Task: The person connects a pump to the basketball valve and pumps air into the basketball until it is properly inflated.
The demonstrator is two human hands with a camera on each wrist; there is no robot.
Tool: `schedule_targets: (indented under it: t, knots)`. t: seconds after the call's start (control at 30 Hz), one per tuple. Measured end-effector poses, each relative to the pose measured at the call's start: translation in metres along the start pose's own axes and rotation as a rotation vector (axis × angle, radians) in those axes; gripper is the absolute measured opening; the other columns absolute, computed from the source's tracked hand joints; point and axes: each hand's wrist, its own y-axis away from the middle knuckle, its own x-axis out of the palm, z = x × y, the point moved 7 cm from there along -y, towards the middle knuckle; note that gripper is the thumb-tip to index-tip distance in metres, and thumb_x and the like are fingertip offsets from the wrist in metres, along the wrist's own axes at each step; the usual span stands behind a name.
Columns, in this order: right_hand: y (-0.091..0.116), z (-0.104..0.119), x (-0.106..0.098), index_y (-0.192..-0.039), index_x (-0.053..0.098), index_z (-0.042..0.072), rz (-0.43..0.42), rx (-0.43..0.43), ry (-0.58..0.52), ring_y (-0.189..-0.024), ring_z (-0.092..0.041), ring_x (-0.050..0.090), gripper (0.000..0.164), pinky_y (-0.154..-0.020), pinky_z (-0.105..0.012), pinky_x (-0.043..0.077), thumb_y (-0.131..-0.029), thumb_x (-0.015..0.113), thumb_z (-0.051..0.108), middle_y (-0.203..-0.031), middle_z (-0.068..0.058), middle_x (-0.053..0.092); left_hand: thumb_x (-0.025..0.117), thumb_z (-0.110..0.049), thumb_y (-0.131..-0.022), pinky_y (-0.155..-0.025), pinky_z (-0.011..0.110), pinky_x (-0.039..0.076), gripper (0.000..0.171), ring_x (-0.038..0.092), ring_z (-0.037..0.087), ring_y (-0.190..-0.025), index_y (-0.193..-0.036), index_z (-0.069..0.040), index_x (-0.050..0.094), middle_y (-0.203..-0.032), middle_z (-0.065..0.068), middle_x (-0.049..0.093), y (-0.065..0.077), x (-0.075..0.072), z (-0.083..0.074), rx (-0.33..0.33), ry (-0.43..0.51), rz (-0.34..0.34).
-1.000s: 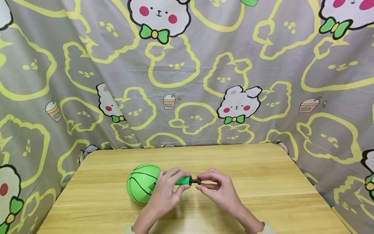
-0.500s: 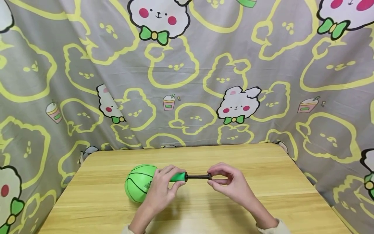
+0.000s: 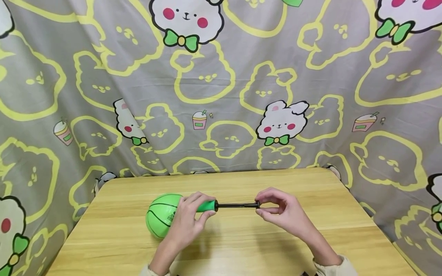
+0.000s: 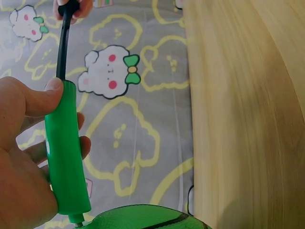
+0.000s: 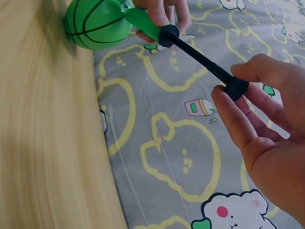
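Note:
A green hand pump (image 4: pixel 66 148) lies across the space between both hands, its black rod drawn far out of the barrel. My left hand (image 3: pixel 188 218) grips the green barrel, thumb near its black collar. At the rod's end, the fingers and thumb of my right hand (image 3: pixel 284 212) pinch the black knob (image 5: pixel 237 88). A green ball (image 3: pixel 160 216) with black basketball lines sits on the table left of the left hand, partly covered by it. In the left wrist view, a short metal needle (image 4: pixel 78 224) at the barrel's lower end meets the ball.
The wood-grain table (image 3: pixel 310 245) extends beneath both hands, its rounded far edge close to a grey curtain (image 3: pixel 221 96). Yellow outlines and white rabbit figures cover that curtain, which also hangs along both sides.
My right hand has moved to the right with the knob, pulling the rod from nearly pushed in to long. The left hand, barrel and ball have shifted slightly left.

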Motion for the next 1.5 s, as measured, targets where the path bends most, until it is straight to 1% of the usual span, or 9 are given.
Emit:
schedule_targets:
  t: [0.23, 0.37, 0.5, 0.57, 0.83, 0.93, 1.17, 1.33, 1.5]
  knots:
    - [-0.001, 0.001, -0.004, -0.11, 0.073, 0.005, 0.006, 0.031, -0.04, -0.104, -0.027, 0.071, 0.028, -0.08, -0.041, 0.059, -0.084, 0.082, -0.001, -0.112, -0.017, 0.068, 0.08, -0.027, -0.088, -0.083, 0.037, 0.038, 0.027, 0.066, 0.009, -0.101, -0.113, -0.021, 0.073, -0.108, -0.009, 0.07, 0.0, 0.0, -0.002, 0.002, 0.02, 0.0]
    - [-0.001, 0.003, -0.006, -0.109, 0.074, 0.002, -0.006, 0.002, -0.066, -0.104, -0.026, 0.071, 0.028, -0.079, -0.043, 0.059, -0.083, 0.081, -0.005, -0.11, -0.02, 0.068, 0.08, -0.026, -0.088, -0.083, 0.037, 0.037, 0.027, 0.066, 0.009, -0.1, -0.114, -0.02, 0.073, -0.107, -0.01, 0.069, 0.0, 0.003, -0.003, 0.011, 0.037, -0.007]
    - [-0.001, 0.003, -0.006, -0.107, 0.074, -0.006, -0.019, -0.024, -0.084, -0.102, -0.024, 0.071, 0.028, -0.078, -0.043, 0.059, -0.081, 0.081, -0.008, -0.107, -0.019, 0.069, 0.08, -0.024, -0.088, -0.083, 0.036, 0.036, 0.028, 0.065, 0.008, -0.099, -0.115, -0.019, 0.072, -0.106, -0.01, 0.068, 0.001, 0.007, -0.007, 0.029, 0.045, -0.016]
    - [-0.002, 0.003, -0.004, -0.106, 0.074, -0.006, -0.026, -0.028, -0.09, -0.101, -0.024, 0.071, 0.028, -0.078, -0.043, 0.059, -0.08, 0.082, -0.008, -0.106, -0.019, 0.07, 0.08, -0.022, -0.087, -0.083, 0.036, 0.037, 0.028, 0.065, 0.008, -0.098, -0.114, -0.019, 0.073, -0.106, -0.01, 0.068, 0.001, 0.009, -0.009, 0.036, 0.044, -0.019]
    - [-0.003, -0.002, 0.018, -0.107, 0.075, -0.008, -0.051, -0.084, -0.117, -0.097, -0.024, 0.072, 0.028, -0.075, -0.042, 0.059, -0.08, 0.081, -0.01, -0.102, -0.025, 0.069, 0.081, -0.02, -0.087, -0.084, 0.037, 0.037, 0.028, 0.064, 0.007, -0.098, -0.114, -0.019, 0.073, -0.106, -0.009, 0.068, 0.003, 0.013, -0.016, 0.043, 0.03, -0.011]
    - [-0.003, -0.004, 0.027, -0.107, 0.076, -0.004, -0.069, -0.081, -0.115, -0.096, -0.024, 0.073, 0.028, -0.075, -0.042, 0.059, -0.08, 0.081, -0.009, -0.101, -0.022, 0.07, 0.081, -0.02, -0.086, -0.085, 0.037, 0.036, 0.029, 0.064, 0.006, -0.098, -0.114, -0.02, 0.073, -0.106, -0.01, 0.067, 0.003, 0.016, -0.018, 0.041, 0.027, 0.003]
    - [-0.001, -0.011, 0.045, -0.107, 0.076, -0.005, -0.091, -0.121, -0.112, -0.094, -0.023, 0.073, 0.029, -0.074, -0.041, 0.059, -0.079, 0.08, -0.01, -0.1, -0.021, 0.07, 0.083, -0.018, -0.085, -0.085, 0.037, 0.036, 0.029, 0.064, 0.006, -0.099, -0.113, -0.021, 0.073, -0.106, -0.01, 0.067, 0.005, 0.022, -0.024, 0.043, 0.036, 0.026]
    - [0.002, -0.019, 0.055, -0.107, 0.077, -0.003, -0.087, -0.087, -0.124, -0.095, -0.022, 0.073, 0.027, -0.075, -0.04, 0.059, -0.081, 0.081, -0.007, -0.1, -0.02, 0.071, 0.084, -0.019, -0.084, -0.085, 0.038, 0.038, 0.03, 0.064, 0.006, -0.098, -0.112, -0.02, 0.073, -0.105, -0.01, 0.067, 0.007, 0.026, -0.026, 0.058, 0.027, 0.037]
    - [0.002, -0.019, 0.056, -0.108, 0.075, -0.002, -0.056, -0.062, -0.118, -0.098, -0.026, 0.072, 0.026, -0.077, -0.04, 0.059, -0.083, 0.081, -0.005, -0.103, -0.022, 0.069, 0.082, -0.021, -0.085, -0.086, 0.039, 0.039, 0.029, 0.064, 0.006, -0.097, -0.112, -0.019, 0.073, -0.105, -0.01, 0.067, 0.007, 0.028, -0.026, 0.071, 0.016, 0.043]
